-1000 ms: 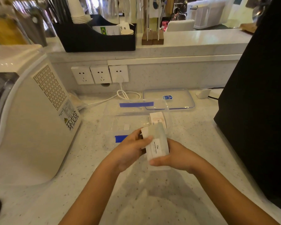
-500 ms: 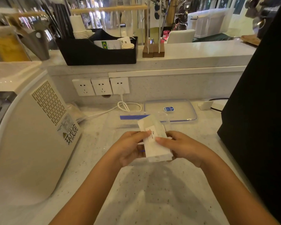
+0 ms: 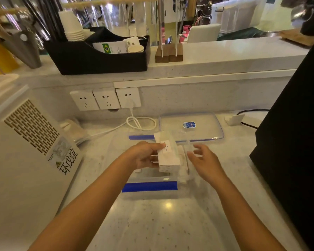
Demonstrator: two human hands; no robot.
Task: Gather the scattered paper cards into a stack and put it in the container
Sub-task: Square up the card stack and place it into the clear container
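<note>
Speckled white stone tabletop point(image 3: 167, 220) fills the lower frame. At centre sits the clear container point(image 3: 152, 193) with blue clips, its lid point(image 3: 203, 127) lying just behind. The left hand point(image 3: 145, 156) has its fingers closed on the card stack point(image 3: 168, 156), held over the container; the right hand point(image 3: 205, 160) hovers beside, fingers spread, empty. Judged: gathering looks done, placing underway. Next, lower the stack flat inside and let go.

Left hand point(image 3: 146, 157) closed in a grip, right hand point(image 3: 204, 161) open, fingers spread
</note>
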